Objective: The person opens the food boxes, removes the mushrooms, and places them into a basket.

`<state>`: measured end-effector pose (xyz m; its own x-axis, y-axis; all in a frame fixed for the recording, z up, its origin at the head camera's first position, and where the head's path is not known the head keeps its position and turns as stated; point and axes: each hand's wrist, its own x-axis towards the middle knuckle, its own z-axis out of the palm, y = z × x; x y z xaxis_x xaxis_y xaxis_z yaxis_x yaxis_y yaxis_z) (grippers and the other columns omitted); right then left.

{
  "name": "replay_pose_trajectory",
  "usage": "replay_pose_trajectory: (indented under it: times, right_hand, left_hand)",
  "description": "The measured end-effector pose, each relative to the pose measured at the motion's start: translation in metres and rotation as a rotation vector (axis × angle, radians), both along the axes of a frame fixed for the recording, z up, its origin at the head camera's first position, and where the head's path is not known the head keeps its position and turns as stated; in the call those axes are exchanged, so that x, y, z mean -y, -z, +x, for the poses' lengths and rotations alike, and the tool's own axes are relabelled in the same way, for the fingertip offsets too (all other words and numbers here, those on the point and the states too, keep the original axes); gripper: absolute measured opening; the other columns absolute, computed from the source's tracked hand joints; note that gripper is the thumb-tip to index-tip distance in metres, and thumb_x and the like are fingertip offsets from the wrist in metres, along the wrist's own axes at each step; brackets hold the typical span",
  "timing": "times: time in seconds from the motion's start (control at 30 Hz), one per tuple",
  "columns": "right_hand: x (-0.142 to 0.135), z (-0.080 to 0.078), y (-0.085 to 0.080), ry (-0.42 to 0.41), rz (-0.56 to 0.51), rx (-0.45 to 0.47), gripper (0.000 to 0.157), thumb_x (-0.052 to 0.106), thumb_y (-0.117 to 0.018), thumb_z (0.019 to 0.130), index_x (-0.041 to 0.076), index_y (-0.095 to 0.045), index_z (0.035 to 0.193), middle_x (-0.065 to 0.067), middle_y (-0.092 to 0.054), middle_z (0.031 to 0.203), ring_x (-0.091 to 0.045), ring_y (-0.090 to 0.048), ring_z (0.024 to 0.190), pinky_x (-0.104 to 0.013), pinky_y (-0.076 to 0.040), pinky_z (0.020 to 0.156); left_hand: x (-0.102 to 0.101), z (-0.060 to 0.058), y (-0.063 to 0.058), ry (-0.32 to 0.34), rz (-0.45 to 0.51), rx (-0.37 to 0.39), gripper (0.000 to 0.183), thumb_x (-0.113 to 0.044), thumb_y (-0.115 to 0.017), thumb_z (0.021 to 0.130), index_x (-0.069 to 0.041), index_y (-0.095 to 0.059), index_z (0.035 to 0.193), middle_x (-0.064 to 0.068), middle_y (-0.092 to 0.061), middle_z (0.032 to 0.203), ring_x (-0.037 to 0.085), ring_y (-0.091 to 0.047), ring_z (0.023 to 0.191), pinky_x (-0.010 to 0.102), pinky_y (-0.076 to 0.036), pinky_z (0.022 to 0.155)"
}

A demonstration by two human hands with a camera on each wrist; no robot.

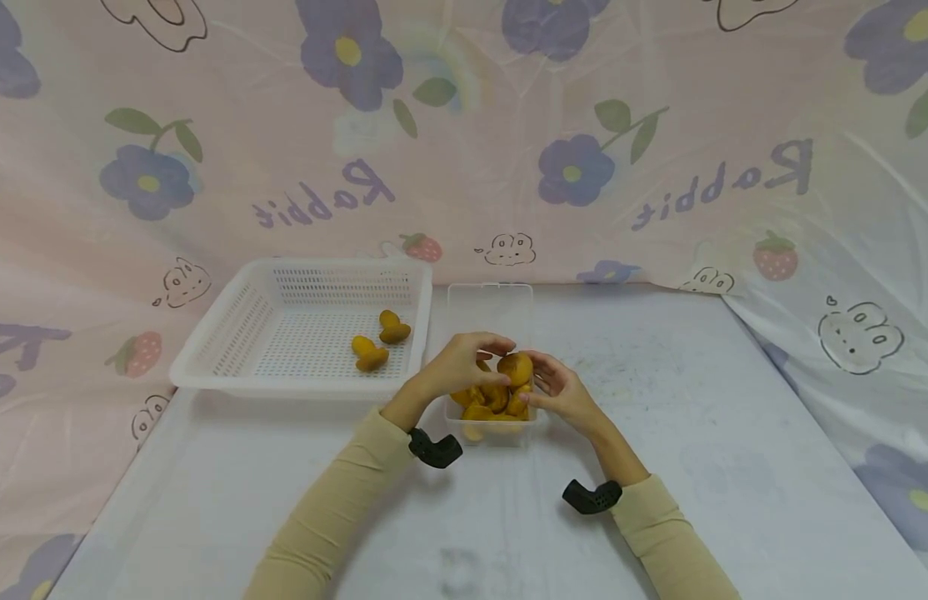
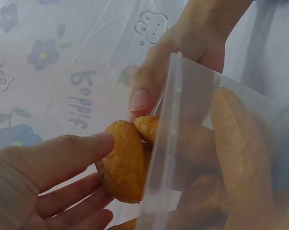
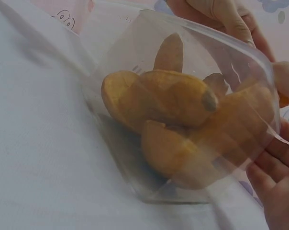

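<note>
Left hand (image 1: 458, 363) pinches a yellow lump (image 2: 121, 165), clear box (image 3: 135, 167) of lumps below, right hand (image 1: 571, 398) at its rim, grip unclear

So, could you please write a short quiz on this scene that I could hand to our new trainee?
1. True or false: in the head view, the basket stands to the right of the box.
2. Which hand pinches a piece at the box's mouth?
3. The box's lid is: A) shut over the pieces; B) open behind them; C) lying inside the basket.

Key: 1. False; the basket stands to the left of the box. 2. The left hand. 3. B.
</note>
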<state>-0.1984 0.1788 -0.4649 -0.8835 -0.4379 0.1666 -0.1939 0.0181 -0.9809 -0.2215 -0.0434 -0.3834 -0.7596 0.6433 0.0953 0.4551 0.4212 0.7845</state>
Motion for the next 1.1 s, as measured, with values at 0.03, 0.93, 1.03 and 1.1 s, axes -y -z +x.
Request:
replay_pose_trajectory:
  times: [0.03, 0.93, 1.03, 1.1]
  right_hand:
    - [0.0, 0.0, 0.0, 0.0, -0.001, 0.002, 0.077, 0.014, -0.072, 0.086, -0.008, -0.029, 0.145, -0.031, -0.031, 0.151, 0.014, -0.045, 0.123, -0.002, -0.035, 0.105]
    - [-0.001, -0.001, 0.001, -0.017, -0.035, 0.008, 0.079, 0.011, -0.073, 0.084, -0.011, -0.027, 0.145, -0.029, -0.032, 0.148, 0.012, -0.047, 0.123, -0.002, -0.037, 0.105]
    - [0.0, -0.001, 0.001, -0.019, -0.038, 0.005, 0.079, 0.012, -0.073, 0.085, -0.011, -0.027, 0.145, -0.029, -0.032, 0.148, 0.012, -0.047, 0.123, -0.002, -0.037, 0.105]
    - [0.0, -0.001, 0.001, -0.017, -0.038, 0.003, 0.079, 0.012, -0.073, 0.085, -0.01, -0.027, 0.145, -0.022, -0.037, 0.146, 0.012, -0.047, 0.123, -0.003, -0.037, 0.105]
  left_hand:
    - [-0.001, 0.0, 0.001, -0.001, -0.005, -0.005, 0.049, -0.012, -0.074, 0.083, 0.002, -0.058, 0.128, 0.017, -0.061, 0.132, 0.03, -0.06, 0.121, 0.041, -0.052, 0.105]
    - [-0.013, 0.003, 0.012, -0.043, 0.015, -0.107, 0.045, -0.006, -0.078, 0.078, 0.001, -0.063, 0.12, 0.016, -0.066, 0.123, 0.029, -0.063, 0.113, 0.038, -0.056, 0.098]
    - [-0.013, 0.003, 0.013, -0.045, 0.02, -0.118, 0.044, -0.005, -0.078, 0.078, 0.001, -0.063, 0.119, 0.016, -0.066, 0.122, 0.029, -0.063, 0.112, 0.039, -0.056, 0.097]
    - [-0.013, 0.003, 0.013, -0.042, 0.02, -0.126, 0.043, -0.005, -0.078, 0.078, 0.001, -0.064, 0.119, 0.016, -0.066, 0.122, 0.028, -0.063, 0.112, 0.038, -0.057, 0.097]
